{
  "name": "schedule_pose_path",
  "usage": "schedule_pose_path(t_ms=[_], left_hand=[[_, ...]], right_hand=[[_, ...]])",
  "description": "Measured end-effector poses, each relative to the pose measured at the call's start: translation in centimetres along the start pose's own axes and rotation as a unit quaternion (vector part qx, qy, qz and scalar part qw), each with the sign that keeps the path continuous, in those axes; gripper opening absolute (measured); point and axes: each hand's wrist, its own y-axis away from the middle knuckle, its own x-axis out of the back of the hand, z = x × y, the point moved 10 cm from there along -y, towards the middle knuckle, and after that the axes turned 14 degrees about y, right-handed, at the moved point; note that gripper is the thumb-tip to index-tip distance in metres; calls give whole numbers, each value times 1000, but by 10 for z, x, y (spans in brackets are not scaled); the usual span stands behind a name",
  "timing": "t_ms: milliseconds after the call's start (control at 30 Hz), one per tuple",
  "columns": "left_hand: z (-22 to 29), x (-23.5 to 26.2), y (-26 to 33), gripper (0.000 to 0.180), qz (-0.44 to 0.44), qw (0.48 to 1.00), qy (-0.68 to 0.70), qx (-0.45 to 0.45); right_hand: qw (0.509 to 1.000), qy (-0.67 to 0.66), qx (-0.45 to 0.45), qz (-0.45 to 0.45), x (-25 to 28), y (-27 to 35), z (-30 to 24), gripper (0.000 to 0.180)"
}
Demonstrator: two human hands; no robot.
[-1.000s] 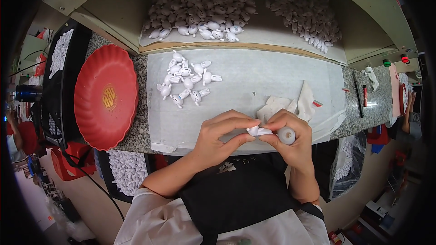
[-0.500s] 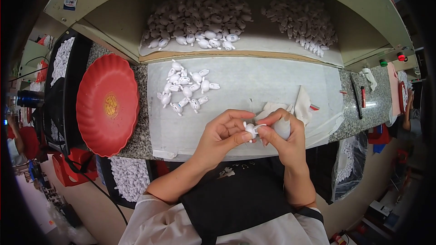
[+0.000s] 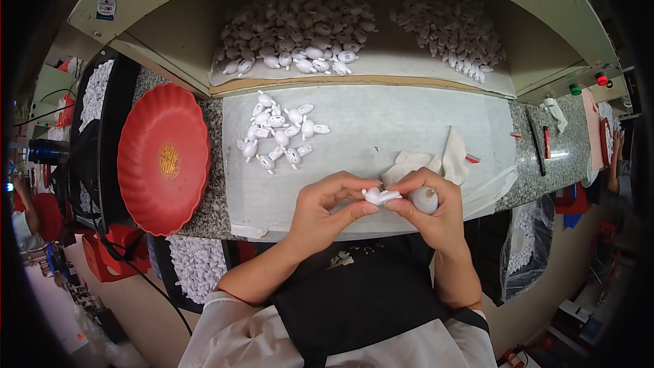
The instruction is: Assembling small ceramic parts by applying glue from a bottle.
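Both my hands are closed around one small white rabbit figurine (image 3: 379, 195) above the near edge of the papered worktop. My left hand (image 3: 327, 208) pinches it at one end between thumb and fingers. At the long-eared end, the thumb and fingertips of my right hand (image 3: 436, 221) hold it as well. Tucked into that same right hand is a rounded grey-white bulb-like thing (image 3: 424, 199) with a brownish tip. A loose cluster of several rabbit figurines (image 3: 281, 138) lies on the white paper (image 3: 368, 116), left of centre. Beyond my right hand lies a crumpled white cloth (image 3: 407, 165).
A red scalloped dish (image 3: 194, 157) stands at the left. On the shelf (image 3: 381, 76) behind are a large heap of rabbit parts (image 3: 293, 24) and a smaller white heap (image 3: 453, 31). A dark rod (image 3: 535, 143) and a red pen-like stick (image 3: 546, 141) lie at the right.
The figurine has turned in my fingers, its ears now pointing right. My right hand has tilted so the bulb's brownish tip shows. The cluster on the paper has not moved.
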Motion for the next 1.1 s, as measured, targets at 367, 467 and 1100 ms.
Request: schedule_pose_path(t_ms=[367,467,1100], left_hand=[[-41,-11,1,25,14,940,295,173],[-40,-9,0,24,16,941,298,163],[27,9,-11,22,-24,978,-206,-24]], right_hand=[[987,-151,-48,-16,-2,-4,11,12],[987,-150,-53,-18,-2,-4,12,11],[997,-52,-62,-19,-24,-4,31,12]])
